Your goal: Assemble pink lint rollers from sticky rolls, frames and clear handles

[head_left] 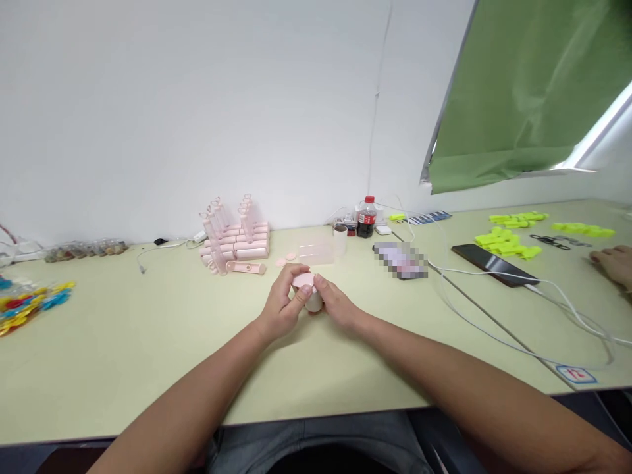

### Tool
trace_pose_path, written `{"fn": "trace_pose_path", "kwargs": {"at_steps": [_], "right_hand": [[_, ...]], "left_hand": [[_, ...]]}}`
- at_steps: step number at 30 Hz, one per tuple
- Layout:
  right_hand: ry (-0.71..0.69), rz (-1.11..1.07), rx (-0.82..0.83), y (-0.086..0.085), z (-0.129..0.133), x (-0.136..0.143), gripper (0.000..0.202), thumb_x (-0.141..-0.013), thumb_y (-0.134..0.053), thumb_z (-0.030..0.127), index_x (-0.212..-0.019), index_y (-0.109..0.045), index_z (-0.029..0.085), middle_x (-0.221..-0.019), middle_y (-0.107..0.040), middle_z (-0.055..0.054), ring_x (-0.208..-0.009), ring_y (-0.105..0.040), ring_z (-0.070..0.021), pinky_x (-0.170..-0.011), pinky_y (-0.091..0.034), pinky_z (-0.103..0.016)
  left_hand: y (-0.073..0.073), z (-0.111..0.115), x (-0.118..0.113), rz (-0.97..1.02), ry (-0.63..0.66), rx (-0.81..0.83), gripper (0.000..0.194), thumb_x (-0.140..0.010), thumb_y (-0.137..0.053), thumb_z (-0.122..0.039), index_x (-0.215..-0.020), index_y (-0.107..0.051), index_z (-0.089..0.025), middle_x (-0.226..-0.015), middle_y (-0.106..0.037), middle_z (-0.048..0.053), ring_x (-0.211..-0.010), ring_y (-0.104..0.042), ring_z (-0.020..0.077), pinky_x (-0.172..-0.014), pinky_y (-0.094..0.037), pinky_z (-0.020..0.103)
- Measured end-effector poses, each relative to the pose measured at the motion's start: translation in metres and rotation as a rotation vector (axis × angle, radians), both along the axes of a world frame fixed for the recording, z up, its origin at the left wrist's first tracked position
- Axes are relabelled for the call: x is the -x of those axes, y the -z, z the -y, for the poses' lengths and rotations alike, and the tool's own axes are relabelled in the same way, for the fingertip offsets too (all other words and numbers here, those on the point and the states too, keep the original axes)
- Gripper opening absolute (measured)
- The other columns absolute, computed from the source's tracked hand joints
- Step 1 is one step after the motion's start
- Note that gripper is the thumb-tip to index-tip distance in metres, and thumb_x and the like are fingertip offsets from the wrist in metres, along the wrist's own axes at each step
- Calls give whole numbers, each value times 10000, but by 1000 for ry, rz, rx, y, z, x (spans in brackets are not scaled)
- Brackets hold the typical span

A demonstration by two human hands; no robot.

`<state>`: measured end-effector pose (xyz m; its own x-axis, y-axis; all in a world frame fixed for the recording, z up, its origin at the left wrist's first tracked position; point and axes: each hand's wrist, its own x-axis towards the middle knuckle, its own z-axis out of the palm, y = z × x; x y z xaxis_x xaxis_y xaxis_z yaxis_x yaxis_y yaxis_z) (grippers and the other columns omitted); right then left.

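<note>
The two hands are closed together: the left hand [284,303] grips one pink piece [303,280] with its thumb across it, and the right hand [338,303] pinches its right edge. One pale cylinder [314,302] sits just under that piece, between the hands; whether the two are joined cannot be told.

Just beyond the hands, two small pink discs [291,255] and one clear box [316,251] lie on the surface [148,355]. Past the left hand is a stack of pink tubes [251,249], too overlapped to count, with one single pink tube [245,267] in front of it.

Beyond the right hand stand one white cup [340,241] and one red-capped bottle [366,218]. Farther right of that hand lie two phones [494,265], then three groups of yellow pieces [507,243], near one other person's hand [615,264]. Well left of the hands is one heap of coloured pieces [34,304].
</note>
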<state>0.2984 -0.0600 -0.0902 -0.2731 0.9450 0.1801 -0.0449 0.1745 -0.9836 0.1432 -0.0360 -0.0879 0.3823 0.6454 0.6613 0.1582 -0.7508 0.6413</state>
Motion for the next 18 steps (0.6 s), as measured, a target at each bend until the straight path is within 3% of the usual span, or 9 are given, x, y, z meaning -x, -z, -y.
{"fn": "trace_pose_path", "kwargs": {"at_steps": [7, 12, 14, 16, 18], "right_hand": [[22, -33, 0, -5, -3, -7, 395, -873, -519, 539, -1048, -597, 193, -957, -618, -28, -859, -525, -190, -769, -407, -310], [141, 50, -48, -2, -12, -15, 359, -788, -596, 461, -1035, -597, 200, -947, -615, -20, -897, -538, -212, -822, -406, -337], [196, 122, -95, 1, -16, -18, 379, -750, -636, 460, -1029, -605, 206, -984, -612, -29, -931, -538, -228, -843, -403, -349], [223, 187, -106, 4, -19, -20, 408, -736, -652, 465, -1055, -611, 214, -1042, -600, -40, -967, -536, -241, -863, -400, -362], [219, 226, -101, 7, -20, -22, 421, -748, -641, 474, -1081, -608, 219, -1085, -584, -49, -985, -540, -245, -876, -404, -373]], "left_hand": [[0, -3, 1, -151, 11, -69, 401, -959, -496, -392, -1314, -426, -218, -1286, -554, 124, -1188, -522, 243, -1010, -424, 425], [-1, -16, 7, -168, -48, -108, 459, -927, -540, -441, -1307, -441, -205, -1276, -568, 136, -1162, -552, 251, -974, -446, 426], [-4, -31, 18, -76, -212, -145, 407, -927, -519, -447, -1240, -483, -191, -1191, -595, 123, -1084, -583, 240, -934, -459, 415], [-8, -50, 38, 28, -501, -145, 330, -927, -502, -418, -1158, -515, -182, -1104, -601, 108, -1013, -593, 228, -907, -464, 400], [-13, -69, 62, 54, -818, -94, 322, -902, -524, -346, -1169, -505, -168, -1152, -574, 124, -1065, -568, 241, -951, -445, 408]]}}
